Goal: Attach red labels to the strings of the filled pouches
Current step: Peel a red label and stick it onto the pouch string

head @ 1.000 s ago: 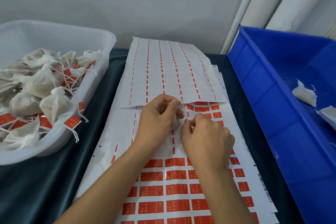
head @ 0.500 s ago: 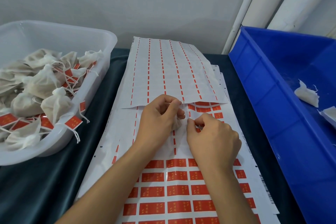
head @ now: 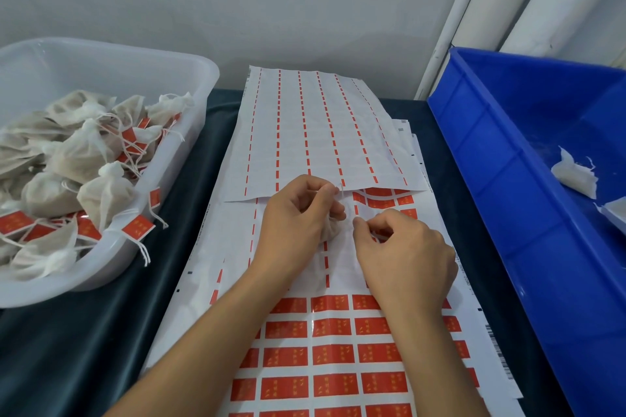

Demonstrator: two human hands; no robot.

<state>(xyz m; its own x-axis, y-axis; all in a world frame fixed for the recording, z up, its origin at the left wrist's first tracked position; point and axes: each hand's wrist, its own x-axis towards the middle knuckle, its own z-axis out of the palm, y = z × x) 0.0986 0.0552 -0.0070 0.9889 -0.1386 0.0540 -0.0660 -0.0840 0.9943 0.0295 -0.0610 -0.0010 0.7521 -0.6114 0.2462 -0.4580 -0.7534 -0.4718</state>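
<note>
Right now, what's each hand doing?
Left hand: holds a pouch, pinching its string.
Right hand: fingers curled, pinching; what, cannot tell.

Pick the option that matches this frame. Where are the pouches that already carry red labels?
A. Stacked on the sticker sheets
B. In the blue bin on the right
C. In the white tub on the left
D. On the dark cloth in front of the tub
C: the labelled pouches are heaped in the white tub, and some red labels hang over its rim.

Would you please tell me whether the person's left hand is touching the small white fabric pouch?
Touching. The head view shows the left hand with curled fingers closed round the small white fabric pouch, which bulges out beneath the fingertips.
</note>
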